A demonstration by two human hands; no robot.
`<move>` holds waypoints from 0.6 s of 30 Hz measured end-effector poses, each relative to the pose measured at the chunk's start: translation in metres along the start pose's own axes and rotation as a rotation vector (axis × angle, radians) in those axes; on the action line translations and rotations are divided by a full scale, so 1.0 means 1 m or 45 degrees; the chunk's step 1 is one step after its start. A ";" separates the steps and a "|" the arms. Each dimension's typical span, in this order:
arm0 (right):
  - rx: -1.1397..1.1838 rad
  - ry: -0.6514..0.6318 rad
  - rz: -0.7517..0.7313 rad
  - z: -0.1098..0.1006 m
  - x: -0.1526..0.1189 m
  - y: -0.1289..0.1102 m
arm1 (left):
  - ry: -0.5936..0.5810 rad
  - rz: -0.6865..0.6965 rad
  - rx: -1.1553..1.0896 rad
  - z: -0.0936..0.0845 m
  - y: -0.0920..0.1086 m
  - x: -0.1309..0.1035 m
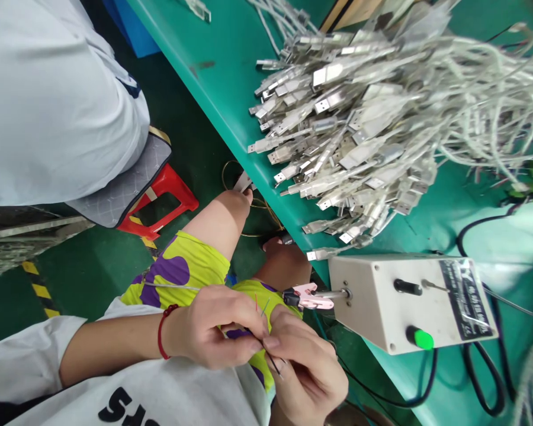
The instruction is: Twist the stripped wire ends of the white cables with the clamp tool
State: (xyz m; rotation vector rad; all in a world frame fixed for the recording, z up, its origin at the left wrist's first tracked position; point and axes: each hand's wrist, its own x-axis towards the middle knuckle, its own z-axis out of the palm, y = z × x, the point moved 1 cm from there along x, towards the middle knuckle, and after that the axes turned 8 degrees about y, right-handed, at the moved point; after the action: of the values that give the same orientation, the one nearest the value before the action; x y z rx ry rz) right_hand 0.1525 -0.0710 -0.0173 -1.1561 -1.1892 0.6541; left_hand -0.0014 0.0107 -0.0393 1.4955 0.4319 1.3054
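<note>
My left hand, with a red cord bracelet at its wrist, is closed in a pinch on a thin cable. Its grey length comes in from the left over my lap. Fine red and blue-green wires stick up by its fingertips. A thin black wire runs across to my right hand, whose thumb and fingers are closed on it. Both hands meet above my lap, fingertips nearly touching. Just beyond my right hand, a pink clip sits at the shaft of a white machine box.
A large heap of clear USB cables lies on the green table. The box carries a green knob and black cords. On the left, a person in white sits on a red stool.
</note>
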 end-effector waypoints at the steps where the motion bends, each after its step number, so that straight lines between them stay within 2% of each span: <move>1: 0.004 -0.017 -0.041 0.000 0.001 0.000 | 0.001 0.003 -0.015 0.001 -0.001 -0.001; 9: -0.063 0.133 -0.053 -0.001 -0.012 0.008 | -0.033 -0.025 -0.036 -0.001 -0.002 -0.003; 18: -0.080 0.179 -0.061 -0.002 -0.020 0.011 | 0.002 -0.045 -0.058 0.000 -0.001 -0.004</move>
State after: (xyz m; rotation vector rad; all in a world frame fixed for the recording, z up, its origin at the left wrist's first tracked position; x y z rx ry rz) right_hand 0.1507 -0.0855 -0.0343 -1.2029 -1.1207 0.4938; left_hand -0.0021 0.0080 -0.0416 1.4435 0.4250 1.2808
